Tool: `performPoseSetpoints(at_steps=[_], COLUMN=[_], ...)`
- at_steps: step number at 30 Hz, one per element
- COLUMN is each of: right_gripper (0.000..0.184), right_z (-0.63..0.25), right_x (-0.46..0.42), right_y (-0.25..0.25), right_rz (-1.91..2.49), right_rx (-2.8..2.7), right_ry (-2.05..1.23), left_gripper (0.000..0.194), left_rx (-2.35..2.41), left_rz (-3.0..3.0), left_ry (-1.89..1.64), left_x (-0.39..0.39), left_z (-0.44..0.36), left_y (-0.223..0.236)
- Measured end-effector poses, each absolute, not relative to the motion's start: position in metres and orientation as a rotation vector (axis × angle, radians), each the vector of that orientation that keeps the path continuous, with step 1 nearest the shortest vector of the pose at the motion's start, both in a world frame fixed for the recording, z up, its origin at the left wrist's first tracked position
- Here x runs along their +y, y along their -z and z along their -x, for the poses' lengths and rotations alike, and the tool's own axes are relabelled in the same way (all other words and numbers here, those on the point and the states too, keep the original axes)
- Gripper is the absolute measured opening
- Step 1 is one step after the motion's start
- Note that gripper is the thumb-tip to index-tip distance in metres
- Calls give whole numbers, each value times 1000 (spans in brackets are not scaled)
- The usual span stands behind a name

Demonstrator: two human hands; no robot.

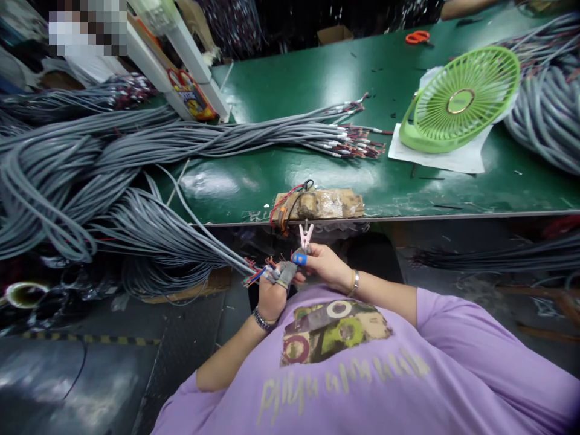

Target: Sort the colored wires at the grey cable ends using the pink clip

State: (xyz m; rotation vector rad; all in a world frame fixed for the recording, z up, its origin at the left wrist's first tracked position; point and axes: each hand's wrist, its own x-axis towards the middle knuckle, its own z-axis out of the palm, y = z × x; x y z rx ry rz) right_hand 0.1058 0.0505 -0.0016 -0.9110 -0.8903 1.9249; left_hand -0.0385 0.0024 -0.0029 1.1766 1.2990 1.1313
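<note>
My left hand [274,296], with grey finger coverings, is closed around the stripped ends of several grey cables [222,251]. Thin coloured wires [254,276] fan out beside its fingers. Close by, my right hand [328,266] is pinched, with blue tape on one finger; what lies between its fingertips is too small to make out. Just above those fingertips, a pink clothes peg [306,237] sits at the end of a small motor's shaft. The motor [307,205] is fixed to a wooden block [339,203] at the bench edge, with red and black leads.
Grey cable bundles [217,138] lie across the green bench [272,78] and hang over its left front. A green fan [462,99] stands on white paper at the right, by coiled cable [548,115]. Orange-handled scissors [417,38] lie farther back. Another person's arm [466,7] shows at the top.
</note>
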Motion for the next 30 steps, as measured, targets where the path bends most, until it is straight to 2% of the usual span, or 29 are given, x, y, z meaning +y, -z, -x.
performPoseSetpoints(at_steps=[6,10,17,25,30], right_gripper=[35,28,46,46,54], right_z=[-117,-131,-120,-116,-116], right_x=[57,71,90,89,88], right_y=[14,25,12,1,-1], right_rz=[766,682,734,715,676], right_rx=[-863,-592,-536,-388,-372], right_ry=[-2081,-2256,-2200,-2215,-2301], left_gripper=[26,30,30,30,32], left_rx=[1235,1125,1012,900,899], left_rz=[-1024,-961,-1078,-1070,-1049], left_ry=[-1187,-1079,-689,-553,-513], left_x=[5,9,26,54,63], left_z=[39,46,53,45,42], left_y=[-2,-16,-35,-29,-26])
